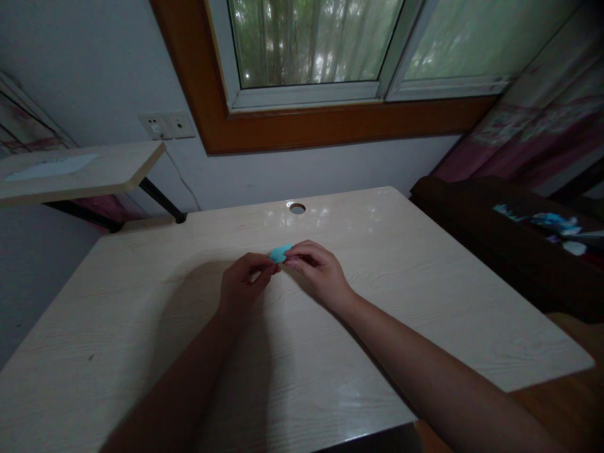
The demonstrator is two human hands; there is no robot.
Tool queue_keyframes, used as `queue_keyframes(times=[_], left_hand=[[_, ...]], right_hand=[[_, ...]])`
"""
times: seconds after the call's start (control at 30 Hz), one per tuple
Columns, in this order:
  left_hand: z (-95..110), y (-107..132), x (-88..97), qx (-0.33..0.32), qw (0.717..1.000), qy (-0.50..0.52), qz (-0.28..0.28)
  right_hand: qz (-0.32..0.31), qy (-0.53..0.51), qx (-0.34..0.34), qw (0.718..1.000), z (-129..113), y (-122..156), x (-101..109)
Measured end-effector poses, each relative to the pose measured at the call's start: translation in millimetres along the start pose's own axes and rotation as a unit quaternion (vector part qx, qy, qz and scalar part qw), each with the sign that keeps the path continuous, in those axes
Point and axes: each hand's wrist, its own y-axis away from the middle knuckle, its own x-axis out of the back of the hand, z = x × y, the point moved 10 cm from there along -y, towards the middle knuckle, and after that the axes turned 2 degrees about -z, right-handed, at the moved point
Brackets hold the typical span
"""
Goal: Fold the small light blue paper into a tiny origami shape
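A small, flat turquoise piece, perhaps paper [279, 254], is held between my two hands over the middle of the desk. My left hand [244, 282] pinches its left lower edge between thumb and fingers. On the other side, my right hand [321, 272] grips the right end, also with thumb and fingertips. The fingers cover part of the piece, so its full shape is hidden. Both forearms reach in from the near edge over the pale wood-grain desk [377, 352].
A round cable hole [297, 209] sits near the desk's back edge. At the left, a raised shelf [85, 173] on black legs [163, 200] bears a pale sheet. Behind are a window [316, 44] and wall sockets [167, 126]. Dark furniture [509, 251] with items on it stands right.
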Motion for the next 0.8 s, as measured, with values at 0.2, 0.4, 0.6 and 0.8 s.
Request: queue_keyframes(times=[0.2, 0.4, 0.6, 0.8], left_hand=[[-2.5, -0.4, -6.3, 0.012, 0.999, 0.006, -0.029], [-2.7, -0.5, -8.0, 0.001, 0.999, -0.015, -0.04], [1.5, -0.9, -8.2, -0.025, 0.996, -0.077, -0.039], [4.8, -1.6, -9.2, -0.046, 0.996, -0.075, -0.035]], right_hand=[[-0.018, 0.012, -0.002, 1.0, 2.8, 0.5, -3.2], [-0.02, 0.012, -0.008, 1.0, 3.2, -1.2, -3.5], [-0.022, 0.036, -0.004, 0.999, -1.0, -1.0, -4.3], [-0.032, -0.024, -0.048, 0.998, 11.2, 1.5, -8.7]])
